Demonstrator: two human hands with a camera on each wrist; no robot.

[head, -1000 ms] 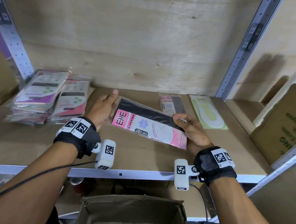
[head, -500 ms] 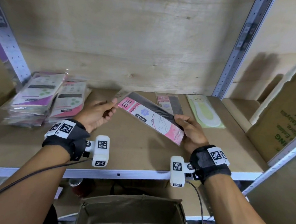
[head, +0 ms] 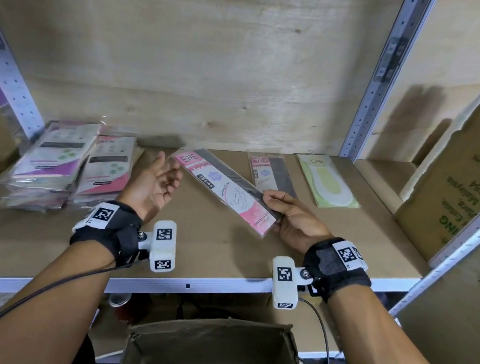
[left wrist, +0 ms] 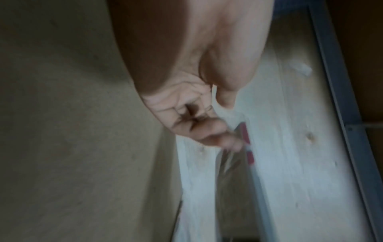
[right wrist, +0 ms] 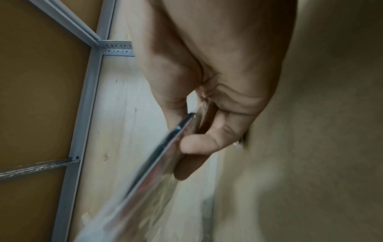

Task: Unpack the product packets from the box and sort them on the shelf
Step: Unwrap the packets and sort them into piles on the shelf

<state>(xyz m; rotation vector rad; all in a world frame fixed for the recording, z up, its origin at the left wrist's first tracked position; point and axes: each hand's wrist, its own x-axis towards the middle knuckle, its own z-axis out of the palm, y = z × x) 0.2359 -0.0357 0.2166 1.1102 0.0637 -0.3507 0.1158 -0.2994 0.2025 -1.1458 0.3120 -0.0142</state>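
**A:** Head view first, what can be counted?

**B:** Four lots of packets. One long clear-wrapped pink, white and black stocking packet (head: 225, 190), printed "ENE", is gripped at its near end by the right hand (head: 296, 221) and held tilted above the brown wooden shelf board (head: 208, 251). Two packets are lying flat at the back: a smaller pink-and-black "ENE" packet (head: 270, 170) and a pale green "ENE" packet (head: 329, 181). Two stacks of pink-and-purple packets (head: 67, 165) are piled at the left; how many are in each can't be counted. The left hand (head: 153, 184) is turned palm up, fingers relaxed, just beside the held packet's far end; touching or not can't be told. The brown cardboard box (head: 212, 358) below is seen holding nothing. A big cardboard carton (head: 476, 182) at the right is printed in green, "Malaysia" readable.

**A:** Left wrist view?

**B:** Blurry. Loosely curled fingers (left wrist: 209, 129) are seen next to the packet's edge.

**A:** Right wrist?

**B:** The shiny packet edge is pinched between thumb and fingers (right wrist: 209, 140).
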